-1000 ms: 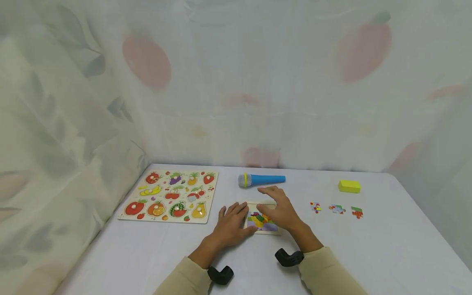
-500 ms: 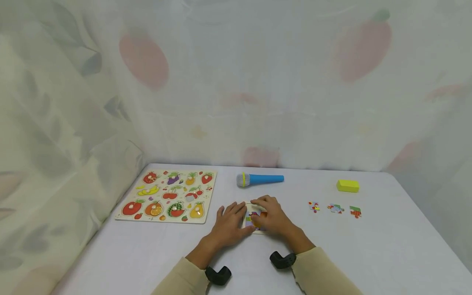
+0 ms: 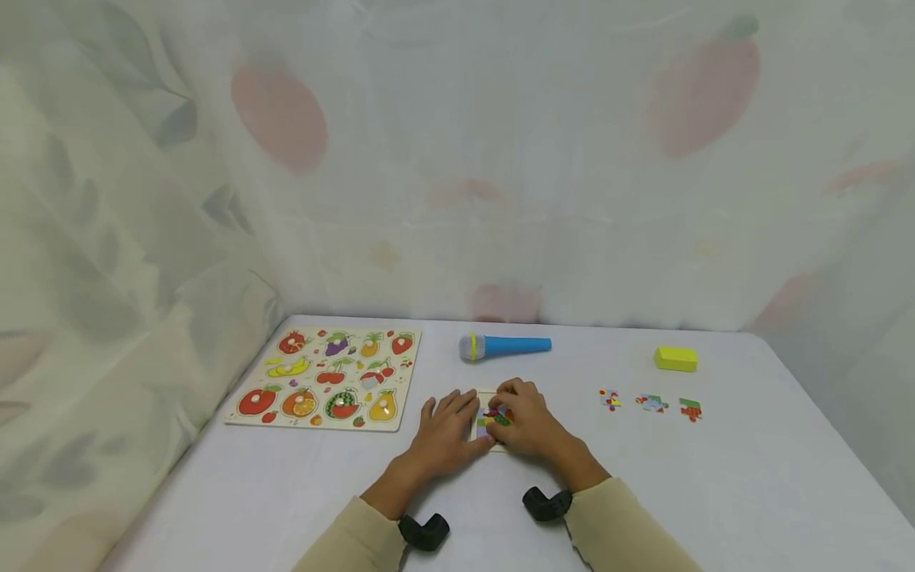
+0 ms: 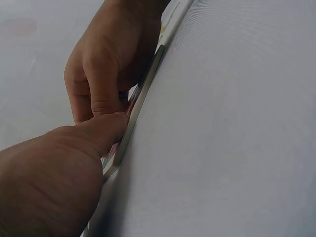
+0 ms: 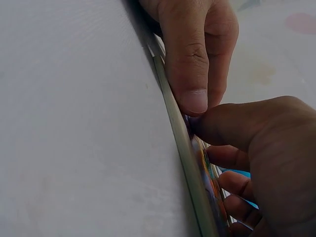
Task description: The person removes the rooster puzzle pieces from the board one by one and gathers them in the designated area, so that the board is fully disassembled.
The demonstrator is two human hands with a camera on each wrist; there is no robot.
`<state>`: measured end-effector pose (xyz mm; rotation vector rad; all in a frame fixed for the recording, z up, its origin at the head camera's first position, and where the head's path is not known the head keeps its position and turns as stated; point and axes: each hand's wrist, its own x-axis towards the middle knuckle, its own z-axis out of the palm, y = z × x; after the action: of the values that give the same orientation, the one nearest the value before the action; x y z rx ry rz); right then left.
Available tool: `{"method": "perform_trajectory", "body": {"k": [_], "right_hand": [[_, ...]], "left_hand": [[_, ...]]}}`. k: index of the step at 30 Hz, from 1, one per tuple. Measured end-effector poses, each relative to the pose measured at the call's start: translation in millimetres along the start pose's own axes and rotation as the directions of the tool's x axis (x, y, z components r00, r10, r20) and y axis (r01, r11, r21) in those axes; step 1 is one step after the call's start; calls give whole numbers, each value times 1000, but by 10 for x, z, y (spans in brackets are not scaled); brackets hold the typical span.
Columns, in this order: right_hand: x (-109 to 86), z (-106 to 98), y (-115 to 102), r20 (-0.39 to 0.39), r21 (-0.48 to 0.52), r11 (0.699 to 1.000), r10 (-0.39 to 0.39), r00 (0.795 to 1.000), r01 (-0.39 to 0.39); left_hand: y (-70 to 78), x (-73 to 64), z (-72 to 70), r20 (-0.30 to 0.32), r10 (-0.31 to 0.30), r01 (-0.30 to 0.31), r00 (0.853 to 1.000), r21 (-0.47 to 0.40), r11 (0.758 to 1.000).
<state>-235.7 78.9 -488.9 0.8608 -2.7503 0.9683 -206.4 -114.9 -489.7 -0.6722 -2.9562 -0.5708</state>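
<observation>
Small puzzle board (image 5: 182, 143): one, pale-edged, bearing a brightly coloured picture. Lies flat on the desk (image 3: 772, 492) directly before the person, partly hidden beneath both hands. Central placing seems meant to let both hands work on it at once.

Left hand (image 3: 443, 438): palm down at the small puzzle board's left border, thumb towards the near side. Grip: fingers extended and spread, curled round nothing, fingertips touching the border. Presumably laid there to keep the small puzzle board from sliding.

Right hand (image 3: 527, 423): over the right part of the picture, fingers bent downward, thumb tip touching the left thumb or nearly so. Grip: half closed, in contact with the picture; whether it pinches a piece or merely presses cannot be told. The posture suggests fine handling.

Loose puzzle pieces (image 3: 653, 403): three, in a row to the right, apart from one another; the spacing probably makes each easy to take singly.

Yellow block (image 3: 676, 359): one, behind the loose puzzle pieces.

Toy microphone (image 3: 505, 347): one, blue handle, grey head to the left; lies behind the small puzzle board, untouched.

Fruit board (image 3: 402, 385): one, knobbed fruit shapes; left of the hands, apparently kept out of their way.
</observation>
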Motion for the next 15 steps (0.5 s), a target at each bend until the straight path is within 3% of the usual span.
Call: {"method": "perform_trajectory", "body": {"k": [8, 15], "right_hand": [[-1, -14, -27, 7, 1, 999, 34, 999, -34], [4, -12, 3, -6, 11, 1000, 9, 1000, -9]], "left_hand": [[4, 1, 1, -2, 2, -2, 1000, 5, 1000], [0, -2, 5, -8, 3, -3, 1000, 0, 1000]]}}
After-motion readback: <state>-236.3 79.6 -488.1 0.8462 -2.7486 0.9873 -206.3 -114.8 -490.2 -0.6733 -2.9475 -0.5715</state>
